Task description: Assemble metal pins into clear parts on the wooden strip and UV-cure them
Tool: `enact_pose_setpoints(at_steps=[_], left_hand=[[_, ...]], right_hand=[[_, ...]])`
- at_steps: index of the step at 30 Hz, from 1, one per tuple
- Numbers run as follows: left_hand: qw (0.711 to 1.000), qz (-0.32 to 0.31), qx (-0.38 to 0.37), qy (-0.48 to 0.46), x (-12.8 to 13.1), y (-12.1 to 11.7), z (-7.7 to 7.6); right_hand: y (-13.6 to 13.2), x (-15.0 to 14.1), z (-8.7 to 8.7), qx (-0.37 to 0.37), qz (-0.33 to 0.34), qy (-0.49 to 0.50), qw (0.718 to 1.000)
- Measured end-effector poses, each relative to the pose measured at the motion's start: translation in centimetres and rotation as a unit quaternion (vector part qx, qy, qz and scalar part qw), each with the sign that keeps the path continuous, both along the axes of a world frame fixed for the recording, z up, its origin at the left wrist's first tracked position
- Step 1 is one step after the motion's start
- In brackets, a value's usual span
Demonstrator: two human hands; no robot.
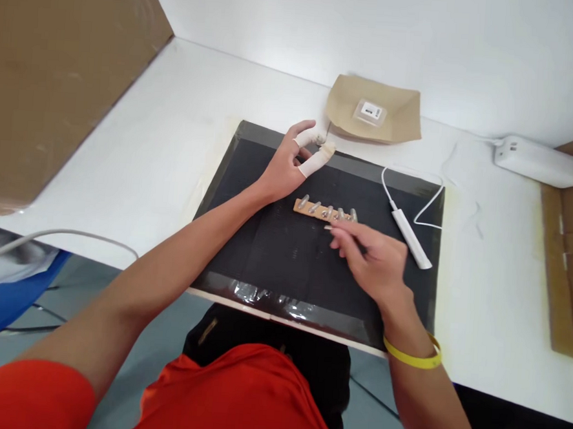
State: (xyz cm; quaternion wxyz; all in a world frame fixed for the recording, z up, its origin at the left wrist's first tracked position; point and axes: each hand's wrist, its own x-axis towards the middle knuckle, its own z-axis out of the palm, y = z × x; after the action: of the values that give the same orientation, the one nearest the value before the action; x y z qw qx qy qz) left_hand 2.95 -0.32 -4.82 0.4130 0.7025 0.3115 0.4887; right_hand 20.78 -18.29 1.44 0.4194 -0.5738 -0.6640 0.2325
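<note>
My left hand [289, 166] is over the back of the black mat [265, 239], close to the cardboard tray. White finger cots [313, 163] cover its thumb and forefinger, whose tips are curled toward each other in a pinch. Whatever is between them is too small to make out. In front of it lies a narrow wooden strip [311, 209] bearing several clear, nail-shaped tips [315, 207] in a row. My right hand [374, 255] is closed beside the strip's right end. From its fingers pokes the short end of a thin pale stick [328, 227]; the rest is hidden.
A brown cardboard tray [399, 111] at the back holds a small clear box with a label [370, 111]. A white pen-like device [411, 238] with a cable lies on the mat's right side. A white power strip [537, 162] stands at the back right, near cardboard.
</note>
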Motion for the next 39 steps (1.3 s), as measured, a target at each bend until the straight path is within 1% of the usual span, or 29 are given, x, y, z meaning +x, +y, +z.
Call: enact_pose_setpoints(at_steps=[3,4,5,7,8,9,10,11,13,14,15,16,18,19,20,21,23,24,25,26,27,29,30,31,34,35,36,37,39], left_hand=[[1.0,0.003,-0.015,-0.007,0.1,0.1,0.0],[1.0,0.003,-0.02,-0.008,0.1,0.1,0.1],[1.0,0.003,-0.024,-0.006,0.1,0.1,0.1],[1.0,0.001,-0.028,0.003,0.0,0.0,0.3],[1.0,-0.001,-0.028,0.009,-0.1,-0.1,0.4],[1.0,-0.002,-0.025,0.015,-0.1,-0.2,0.5],[1.0,-0.003,-0.021,0.018,-0.2,-0.3,0.6],[1.0,-0.002,-0.017,0.02,-0.2,-0.3,0.6],[1.0,-0.002,-0.011,0.024,-0.2,-0.3,0.6],[1.0,-0.002,-0.012,0.025,-0.1,-0.3,0.6],[1.0,-0.001,-0.015,0.023,-0.1,-0.2,0.5],[1.0,0.001,-0.021,0.018,0.0,-0.2,0.5],[0.999,0.009,-0.039,0.003,0.0,0.0,0.4],[0.999,0.013,-0.049,-0.004,0.1,0.0,0.5],[0.998,0.015,-0.058,-0.008,0.1,0.0,0.6],[0.998,0.015,-0.066,-0.009,0.1,0.0,0.7],[0.997,0.015,-0.079,-0.005,0.2,-0.2,1.0],[0.996,0.016,-0.083,-0.002,0.2,-0.3,1.2],[0.996,0.018,-0.085,0.001,0.2,-0.4,1.3],[0.996,0.019,-0.085,0.003,0.2,-0.5,1.4],[0.996,0.02,-0.083,0.005,0.2,-0.5,1.5],[0.997,0.018,-0.077,0.009,0.2,-0.6,1.5],[0.997,0.017,-0.076,0.011,0.2,-0.6,1.5],[0.997,0.016,-0.076,0.013,0.2,-0.6,1.5],[0.996,0.019,-0.079,0.03,0.1,-0.8,1.6],[0.996,0.02,-0.077,0.039,0.1,-0.8,1.7],[0.996,0.022,-0.074,0.048,0.1,-0.9,1.7],[0.996,0.022,-0.071,0.054,0.1,-0.9,1.8],[0.996,0.023,-0.062,0.059,0.1,-0.9,1.7]], right_hand=[[0.0,0.0,-0.1,0.044,-0.107,0.051,0.992],[0.0,-0.2,-0.1,0.048,-0.119,0.054,0.99],[-0.1,-0.4,-0.1,0.05,-0.102,0.036,0.993],[-0.2,-1.0,0.0,0.062,-0.008,-0.044,0.997],[-0.2,-1.2,0.0,0.074,0.039,-0.087,0.993],[-0.2,-1.4,0.1,0.089,0.063,-0.12,0.987],[-0.1,-1.5,0.1,0.105,0.053,-0.135,0.984],[0.0,-1.5,0.1,0.116,0.013,-0.135,0.984],[0.2,-1.4,-0.1,0.12,-0.099,-0.113,0.981],[0.2,-1.4,-0.2,0.118,-0.134,-0.109,0.978],[0.2,-1.5,-0.3,0.119,-0.135,-0.117,0.977],[0.1,-1.6,-0.4,0.124,-0.102,-0.135,0.978],[-0.1,-2.1,-0.5,0.148,0.022,-0.176,0.973],[-0.1,-2.3,-0.5,0.158,0.068,-0.188,0.967],[-0.1,-2.4,-0.5,0.162,0.08,-0.19,0.965],[-0.1,-2.4,-0.6,0.16,0.054,-0.183,0.968],[0.0,-2.4,-0.7,0.141,-0.055,-0.155,0.976],[0.0,-2.4,-0.7,0.133,-0.093,-0.146,0.976],[0.0,-2.5,-0.7,0.131,-0.094,-0.146,0.976],[0.0,-2.6,-0.7,0.142,-0.06,-0.154,0.976],[0.0,-2.7,-0.7,0.159,-0.004,-0.167,0.973],[0.0,-2.9,-0.6,0.192,0.092,-0.192,0.958],[0.0,-2.8,-0.6,0.198,0.1,-0.195,0.955],[0.1,-2.7,-0.6,0.192,0.071,-0.19,0.96],[0.3,-2.4,-0.6,0.133,-0.09,-0.15,0.976],[0.2,-2.5,-0.6,0.123,-0.101,-0.142,0.977],[0.2,-2.7,-0.6,0.122,-0.072,-0.143,0.979],[0.1,-2.9,-0.5,0.13,-0.013,-0.152,0.98],[0.0,-3.2,-0.4,0.154,0.117,-0.168,0.967]])
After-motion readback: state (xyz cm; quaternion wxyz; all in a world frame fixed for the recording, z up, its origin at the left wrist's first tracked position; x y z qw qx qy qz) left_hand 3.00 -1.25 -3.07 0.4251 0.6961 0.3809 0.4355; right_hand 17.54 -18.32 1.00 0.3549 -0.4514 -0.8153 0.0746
